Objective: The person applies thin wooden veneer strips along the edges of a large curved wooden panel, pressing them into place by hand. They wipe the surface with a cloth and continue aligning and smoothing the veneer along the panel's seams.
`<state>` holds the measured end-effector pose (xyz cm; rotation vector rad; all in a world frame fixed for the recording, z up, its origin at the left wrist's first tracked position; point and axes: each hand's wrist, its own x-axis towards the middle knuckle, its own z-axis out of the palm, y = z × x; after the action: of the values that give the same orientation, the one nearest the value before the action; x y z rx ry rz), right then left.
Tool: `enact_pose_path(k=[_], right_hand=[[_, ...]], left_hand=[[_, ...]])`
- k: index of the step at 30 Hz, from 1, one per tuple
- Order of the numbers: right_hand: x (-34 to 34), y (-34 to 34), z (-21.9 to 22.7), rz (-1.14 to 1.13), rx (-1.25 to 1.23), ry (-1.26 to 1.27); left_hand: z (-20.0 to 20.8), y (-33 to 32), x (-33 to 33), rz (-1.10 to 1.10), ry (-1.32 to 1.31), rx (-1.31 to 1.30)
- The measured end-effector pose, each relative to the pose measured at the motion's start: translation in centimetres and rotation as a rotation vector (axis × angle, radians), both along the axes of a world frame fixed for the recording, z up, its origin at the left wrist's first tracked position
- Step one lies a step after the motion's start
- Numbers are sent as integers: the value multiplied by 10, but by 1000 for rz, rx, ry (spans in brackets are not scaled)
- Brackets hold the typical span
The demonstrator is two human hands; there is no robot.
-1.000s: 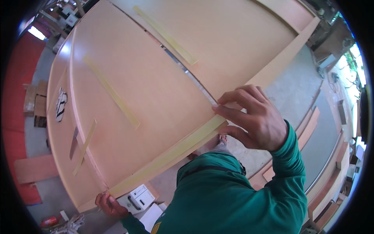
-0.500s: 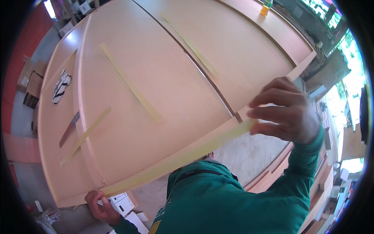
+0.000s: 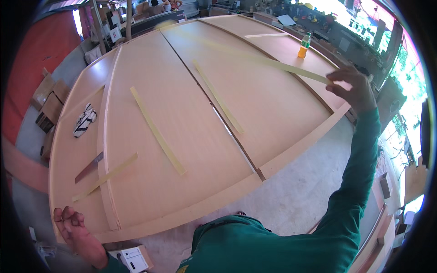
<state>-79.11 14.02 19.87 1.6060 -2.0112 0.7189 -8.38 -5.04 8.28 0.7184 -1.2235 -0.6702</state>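
Observation:
My right hand (image 3: 354,88), raised over the right side of a large light-wood panel (image 3: 200,168), pinches one end of a long, thin pale-yellow strip (image 3: 300,70). The strip reaches across the panel toward its far edge, where its other end is blurred. My left hand (image 3: 82,239) is up at the panel's near left corner, fingers loosely curled and apart, with nothing visible in them. Three similar strips lie on the panel: a left one (image 3: 104,177), a middle one (image 3: 158,134) and one by the dark seam (image 3: 219,98).
On the panel's left are a black-and-white cloth item (image 3: 85,120) and a flat tapering dark piece (image 3: 88,168). A bottle with orange liquid (image 3: 302,51) stands far right. Raised rails cross the panel. Cardboard boxes (image 3: 48,102) stand at left, a white box (image 3: 135,259) below the near edge.
My left hand has let go of the strip's left end. My right hand has swung the strip from the near edge out over the panel. The view has tilted up.

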Motion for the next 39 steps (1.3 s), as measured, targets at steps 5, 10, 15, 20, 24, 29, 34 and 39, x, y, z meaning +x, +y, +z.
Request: enact_pose_path(k=[5,10,15,20,24,29,34,39], right_hand=[[-115,67,-116,-202,66,-202],[-152,111,-166,-262,376,-209],[-146,122,-176,-333,367,-465],[-179,122,-196,-267,241,-628],[-225,148,-221,-261,85,-745],[-254,176,-190,-211,-34,-598],[-16,70,-93,-210,88,-65],[170,-15,-82,119,137,-49]], left_hand=[[-34,-8,18,293,-282,190],[-25,-12,21,426,-436,185],[-5,-22,26,345,-762,142],[-12,-61,56,354,-938,245],[-12,-97,91,294,-1216,159],[-22,-136,85,109,-1431,80],[-46,-171,98,-137,-1497,-28],[-18,-171,69,-210,-1427,278]])
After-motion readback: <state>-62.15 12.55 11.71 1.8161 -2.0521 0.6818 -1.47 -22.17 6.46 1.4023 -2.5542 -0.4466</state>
